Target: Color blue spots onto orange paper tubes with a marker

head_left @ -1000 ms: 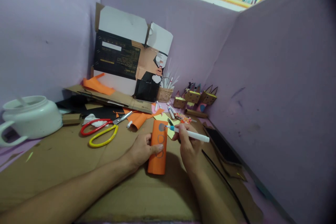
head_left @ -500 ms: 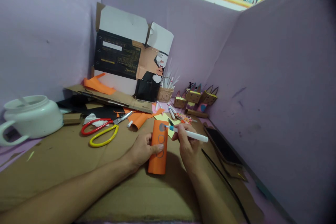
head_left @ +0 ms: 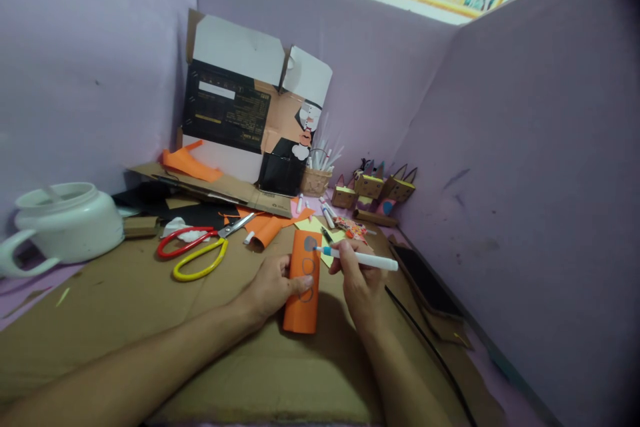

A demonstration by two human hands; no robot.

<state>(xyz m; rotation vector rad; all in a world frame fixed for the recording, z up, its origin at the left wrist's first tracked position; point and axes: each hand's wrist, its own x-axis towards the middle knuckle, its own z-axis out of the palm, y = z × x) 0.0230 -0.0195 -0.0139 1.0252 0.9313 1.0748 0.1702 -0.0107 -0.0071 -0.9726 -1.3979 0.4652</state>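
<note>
An orange paper tube [head_left: 301, 315] stands tilted over the cardboard sheet, with a column of drawn circles down its face. The top circle is filled in dark grey-blue; the lower ones are outlines. My left hand [head_left: 274, 287] is closed around the tube from the left, its thumb lying across the front near the lower circles. Between the fingers and thumb of my right hand [head_left: 361, 280] is a white marker [head_left: 371, 259] with a blue collar. Its tip is at the tube's right side, by the lower edge of the filled circle.
Red-and-yellow-handled scissors [head_left: 200, 260] lie left of the tube, near a white pot [head_left: 70, 227]. Behind are orange paper scraps [head_left: 267, 230], a basket of markers [head_left: 316, 181] and cardboard animal figures [head_left: 370, 185]. A phone [head_left: 427, 280] and a black cable [head_left: 425, 347] lie at right.
The marker tip has moved slightly down from the filled circle's right side toward its lower edge. My left hand keeps its hold on the tube. The whole view has shifted slightly.
</note>
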